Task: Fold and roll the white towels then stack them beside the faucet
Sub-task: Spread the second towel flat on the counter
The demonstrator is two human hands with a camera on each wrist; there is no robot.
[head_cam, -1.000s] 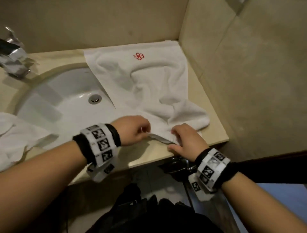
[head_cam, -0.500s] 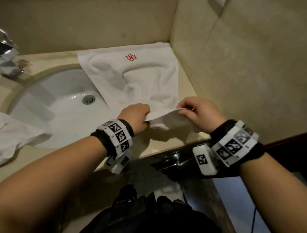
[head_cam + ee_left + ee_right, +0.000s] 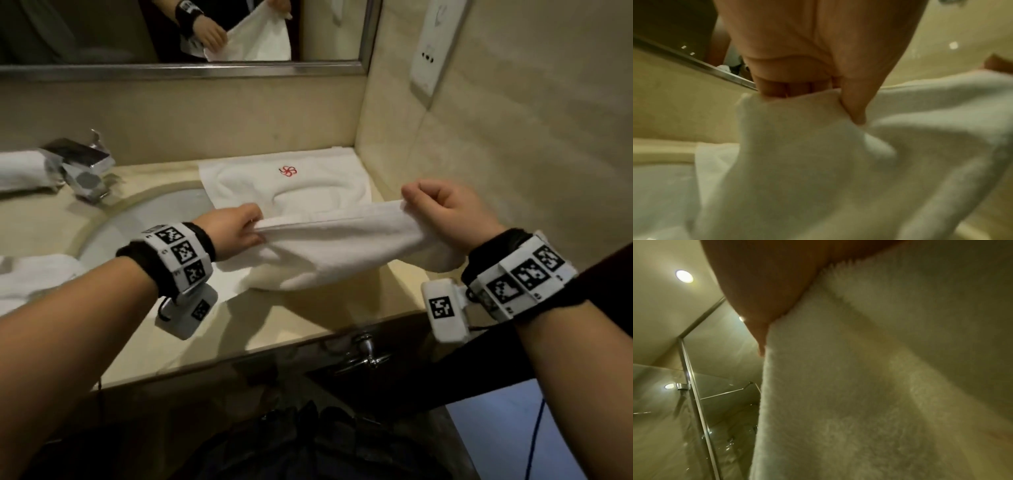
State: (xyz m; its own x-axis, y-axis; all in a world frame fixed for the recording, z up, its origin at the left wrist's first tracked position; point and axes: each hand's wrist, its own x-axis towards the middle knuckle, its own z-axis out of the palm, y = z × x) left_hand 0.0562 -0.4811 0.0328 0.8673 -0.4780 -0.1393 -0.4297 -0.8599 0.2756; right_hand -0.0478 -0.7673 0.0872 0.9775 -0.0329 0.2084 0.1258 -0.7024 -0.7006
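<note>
The left hand point(image 3: 233, 233) and the right hand point(image 3: 448, 216) each pinch one end of the near edge of a white towel point(image 3: 335, 250), fingers curled tight on the cloth, and hold that edge stretched between them above the front of the counter point(image 3: 274, 318). From the edge the cloth sags toward the counter. The towel's far half, with a small red emblem point(image 3: 287, 171), lies flat in the back right corner, its far edge against the back wall and its right edge close to the side wall point(image 3: 513, 154). Its left edge overhangs the rim of the sink point(image 3: 144, 219). The faucet point(image 3: 82, 171) stands at the back left, well apart from both hands, and a rolled towel point(image 3: 24, 169) lies touching it on its left. Another white towel point(image 3: 30, 277) lies loose at the sink's near left. A bare strip of counter lies along the front edge, below the hands. The mirror point(image 3: 102, 31) hangs above the back wall.
</note>
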